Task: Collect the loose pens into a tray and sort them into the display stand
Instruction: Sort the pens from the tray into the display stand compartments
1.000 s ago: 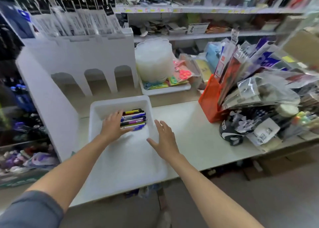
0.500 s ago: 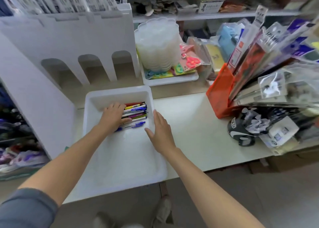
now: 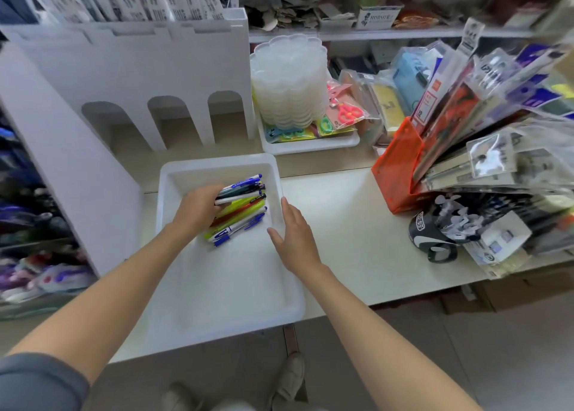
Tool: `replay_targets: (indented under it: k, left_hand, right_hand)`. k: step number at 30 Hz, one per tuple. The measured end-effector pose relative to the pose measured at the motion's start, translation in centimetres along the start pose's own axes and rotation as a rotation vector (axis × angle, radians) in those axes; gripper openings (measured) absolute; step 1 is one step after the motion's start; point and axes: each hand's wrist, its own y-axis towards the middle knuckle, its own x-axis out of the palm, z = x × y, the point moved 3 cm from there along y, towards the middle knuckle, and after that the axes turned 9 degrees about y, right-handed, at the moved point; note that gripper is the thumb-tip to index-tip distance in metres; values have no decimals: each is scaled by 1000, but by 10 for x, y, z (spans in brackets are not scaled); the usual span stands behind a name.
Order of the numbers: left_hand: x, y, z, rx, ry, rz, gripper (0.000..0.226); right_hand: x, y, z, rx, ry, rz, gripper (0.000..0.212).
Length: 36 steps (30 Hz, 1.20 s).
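Note:
A white plastic tray (image 3: 223, 286) sits on the counter in front of me. Several pens (image 3: 240, 213) in blue, yellow, orange and dark colours lie bunched in its far right part. My left hand (image 3: 198, 207) is inside the tray, fingers curled round the left ends of the upper pens. With straight fingers, my right hand (image 3: 295, 236) rests against the tray's right rim. The white display stand (image 3: 149, 78) with three arched openings rises behind the tray, packaged pens in its top slots.
A stack of clear plastic dishes (image 3: 290, 81) stands in a white tray at the back. An orange bin (image 3: 400, 174) of packaged stationery leans at the right, beside a black-and-white cap (image 3: 430, 236). Shelves of goods run behind and at the left.
My left hand has closed on a bunch of pens and tilted them; the pens now lie slanted. The view has dropped closer to the tray. My right hand stays at the rim.

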Motion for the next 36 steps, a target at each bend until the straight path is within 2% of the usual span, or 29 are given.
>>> replay_targets:
  k: [2, 5, 7, 9, 13, 18, 25, 28, 30, 32, 36]
  left_hand:
    - [-7, -4, 2, -110, -215, -24, 13]
    - [-28, -20, 14, -298, -723, -51, 17]
    - [-47, -38, 24, -342, -935, -49, 20]
    - [-69, -57, 33, -335, -1036, -27, 18]
    - [-112, -92, 37, -287, -1135, 46, 11]
    - [-163, -134, 7, -267, -1186, 183, 6]
    - [-215, -190, -102, -301, -1200, 385, 4]
    - [-223, -212, -170, -387, -1190, 451, 8]
    - [-226, -227, -211, -411, -1184, 460, 9]
    - [-228, -239, -244, -403, -1182, 453, 9]
    - [-231, -251, -281, -385, -1227, 394, 4]
  right_hand:
    - [-2, 0, -2, -12, -43, 9, 72]
    - [-12, 0, -14, -100, -83, 84, 65]
    - [-21, 1, -33, -155, 16, 142, 56]
    - [-28, 4, -63, -181, 166, 160, 52]
    - [-33, 7, -143, -248, 455, 130, 52]
    - [-16, 1, -224, -409, 594, 165, 46]
    - [53, -19, -325, -548, 624, 119, 28]
    - [85, -31, -365, -619, 646, 251, 27]
    - [102, -36, -384, -700, 587, 382, 28]
    - [125, -35, -399, -788, 450, 442, 31]
    - [180, -33, -406, -842, 174, 375, 36]
